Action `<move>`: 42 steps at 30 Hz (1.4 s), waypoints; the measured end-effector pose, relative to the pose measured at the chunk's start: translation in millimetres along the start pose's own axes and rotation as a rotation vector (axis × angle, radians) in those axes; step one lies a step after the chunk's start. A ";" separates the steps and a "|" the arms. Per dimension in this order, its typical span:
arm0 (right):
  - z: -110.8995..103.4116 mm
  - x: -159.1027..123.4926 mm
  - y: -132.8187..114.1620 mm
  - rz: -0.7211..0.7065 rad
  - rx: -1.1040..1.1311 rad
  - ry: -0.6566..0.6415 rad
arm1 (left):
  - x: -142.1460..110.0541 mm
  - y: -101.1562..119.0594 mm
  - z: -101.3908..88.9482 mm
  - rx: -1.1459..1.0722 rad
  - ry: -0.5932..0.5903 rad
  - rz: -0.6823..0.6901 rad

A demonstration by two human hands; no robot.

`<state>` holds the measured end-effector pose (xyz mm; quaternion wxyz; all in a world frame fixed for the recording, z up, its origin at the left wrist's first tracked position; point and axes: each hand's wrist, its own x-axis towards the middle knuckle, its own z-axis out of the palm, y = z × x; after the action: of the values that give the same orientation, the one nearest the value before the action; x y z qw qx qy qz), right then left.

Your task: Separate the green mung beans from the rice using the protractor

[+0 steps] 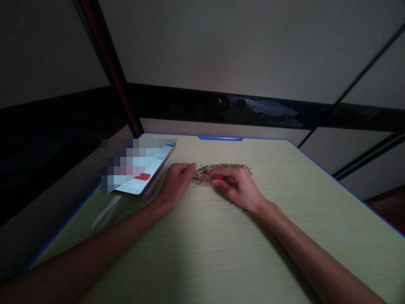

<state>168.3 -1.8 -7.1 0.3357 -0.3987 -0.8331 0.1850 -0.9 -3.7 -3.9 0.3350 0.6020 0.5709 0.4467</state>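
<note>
A loose heap of small dark and pale grains [232, 165] lies on the table, spread between my two hands. My left hand [177, 181] rests at the heap's left edge with its fingers closed and pressed together; whatever it holds, if anything, is hidden. Reaching in from the right, my right hand [242, 188] has its thumb and fingers drawn together over the grains. Something red shows by those fingertips, but I cannot tell whether it is a held thing or the nails. A fainter row of pale grains [218, 204] lies nearer to me.
A large lit phone [148, 169] leans on the left side of the light wooden table [202, 253], partly hidden by pixel blocks. A white strap or cable [106, 213] lies below it. The table has a blue edge. Pale cabinet panels stand behind, with folded cloth [268, 110] in a dark gap.
</note>
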 end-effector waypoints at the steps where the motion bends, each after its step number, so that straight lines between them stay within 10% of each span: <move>1: 0.1 0.3 0.0 -0.005 0.007 -0.003 | -0.1 0.3 0.0 0.001 0.000 -0.001; 42: -1.5 3.1 1.5 -0.033 0.039 -0.018 | -0.1 -0.4 0.9 0.013 0.020 -0.006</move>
<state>168.7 1.6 -5.6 0.3390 -0.3764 -0.8389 0.1994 -0.2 -3.7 -4.6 0.3267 0.5980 0.5790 0.4477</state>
